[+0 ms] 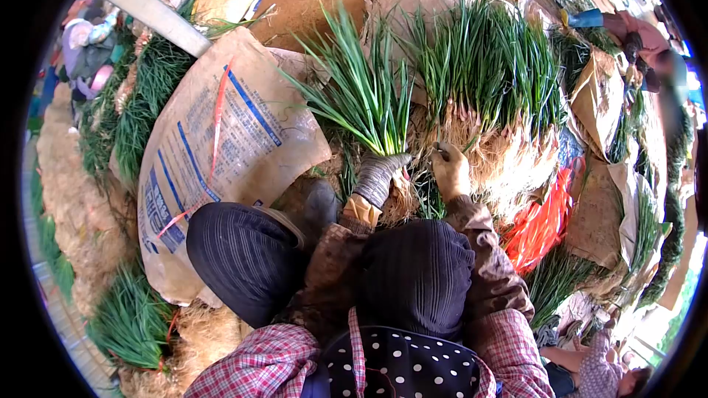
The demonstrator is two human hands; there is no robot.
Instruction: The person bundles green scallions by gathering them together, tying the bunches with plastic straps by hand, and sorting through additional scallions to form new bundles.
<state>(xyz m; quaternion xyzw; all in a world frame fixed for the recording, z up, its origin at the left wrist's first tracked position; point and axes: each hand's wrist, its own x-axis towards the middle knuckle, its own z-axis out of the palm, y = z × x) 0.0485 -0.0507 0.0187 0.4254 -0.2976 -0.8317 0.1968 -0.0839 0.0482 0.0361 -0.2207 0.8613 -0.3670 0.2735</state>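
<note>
My left hand (pixel 375 178), in a dark grey ridged covering with a pale cuff, is closed around the lower stalks of a bunch of green onions (pixel 372 107). The bunch's long leaves fan up and to the left, and some pale roots show beside the hand. My right hand (pixel 450 171), in a cream glove, is just right of the bunch, beside the roots of a large pile of green onions (pixel 490 59). Its fingers are curled together; what they hold, if anything, I cannot make out. Tangled tan roots (pixel 509 166) hang along the pile's near side.
A printed paper sack (pixel 236 133) lies to the left. Red plastic strips (pixel 542 221) are at the right near the roots. More green onions (pixel 133 317) lie at the lower left. A metal beam (pixel 147 4) crosses the upper left. Other people (pixel 641 37) are at the edges.
</note>
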